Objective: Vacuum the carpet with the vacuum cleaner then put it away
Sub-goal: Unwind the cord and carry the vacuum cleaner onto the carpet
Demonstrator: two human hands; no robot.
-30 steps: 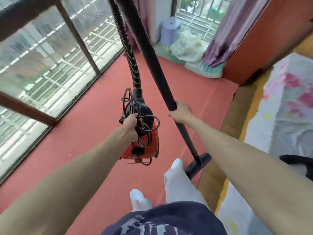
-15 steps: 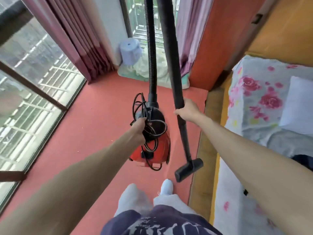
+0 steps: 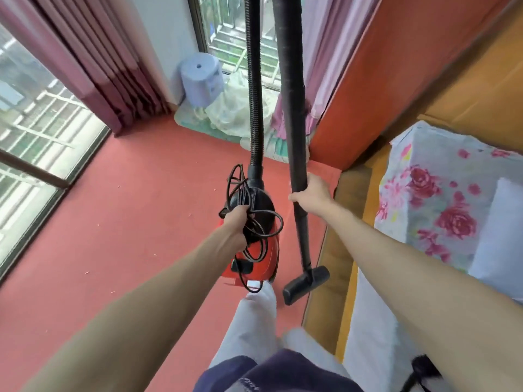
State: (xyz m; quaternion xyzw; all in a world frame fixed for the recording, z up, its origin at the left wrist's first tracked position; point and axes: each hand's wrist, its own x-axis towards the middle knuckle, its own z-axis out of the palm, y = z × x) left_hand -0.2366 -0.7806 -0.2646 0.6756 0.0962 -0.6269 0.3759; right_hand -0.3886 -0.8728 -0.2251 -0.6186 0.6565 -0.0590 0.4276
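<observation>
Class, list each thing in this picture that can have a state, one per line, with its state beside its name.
Vacuum cleaner body: carried off the carpet by its top.
Power cord: bundled in loose loops on the body.
Wand: held about upright.
Floor nozzle: raised, not pressed to the carpet.
Left hand: grips body and cord.
Right hand: grips the wand.
Dark curtain: drawn aside.

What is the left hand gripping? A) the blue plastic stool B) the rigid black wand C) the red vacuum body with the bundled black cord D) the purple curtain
C: the left hand holds the red vacuum body and bundled black cord; the right hand grips the rigid black wand.
</observation>
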